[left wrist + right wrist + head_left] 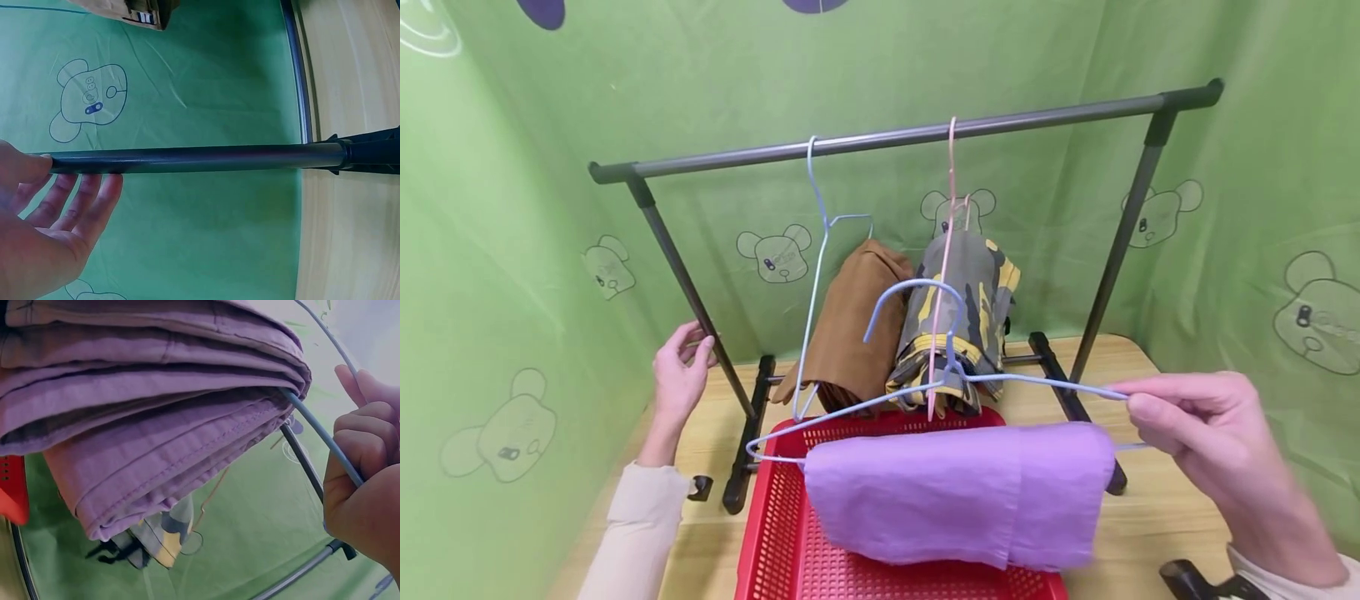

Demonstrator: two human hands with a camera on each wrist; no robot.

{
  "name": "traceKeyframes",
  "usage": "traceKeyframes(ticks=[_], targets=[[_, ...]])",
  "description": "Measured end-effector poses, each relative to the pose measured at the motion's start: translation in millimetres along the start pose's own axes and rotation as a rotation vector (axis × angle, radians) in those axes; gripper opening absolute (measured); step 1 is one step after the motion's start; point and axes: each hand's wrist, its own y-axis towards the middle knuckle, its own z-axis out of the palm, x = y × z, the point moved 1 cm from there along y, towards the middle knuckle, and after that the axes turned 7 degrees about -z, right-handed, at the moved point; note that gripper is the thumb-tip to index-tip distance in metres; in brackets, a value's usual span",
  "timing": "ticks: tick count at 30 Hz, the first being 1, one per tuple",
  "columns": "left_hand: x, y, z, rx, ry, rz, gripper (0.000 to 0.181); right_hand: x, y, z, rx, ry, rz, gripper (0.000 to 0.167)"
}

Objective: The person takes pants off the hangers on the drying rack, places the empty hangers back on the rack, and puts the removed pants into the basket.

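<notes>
My right hand (1213,433) grips a blue wire hanger (1041,377) by its right end, in front of the rack. Folded purple cloth (955,492) hangs over the hanger's lower bar, and its stacked layers show in the right wrist view. The hanger's hook points up and left, below the rail. At the left, my left hand (681,367) holds the dark upright post (187,159) of the clothes rack (895,137), thumb on one side and fingers on the other. Brown folded pants (853,325) on a light blue hanger and camouflage pants (958,317) on a pink hanger hang from the rail.
A red perforated basket (760,517) stands on the wooden table (1180,517) beneath the purple cloth. Black rack feet (748,450) rest on the table at both sides. Green printed curtains (1037,50) enclose the back and sides. A black object (1183,579) lies at the lower right.
</notes>
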Motion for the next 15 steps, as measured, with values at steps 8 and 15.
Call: traceKeyframes(ticks=[8, 15], targets=[[-9.3, -11.8, -6.8, 0.08, 0.19, 0.004, 0.048, -19, 6.6, 4, 0.008, 0.036, 0.015, 0.036], [-45.4, -50.3, -27.7, 0.138, 0.247, 0.084, 0.041, -29, 7.3, 3, 0.013, 0.07, 0.004, 0.036]])
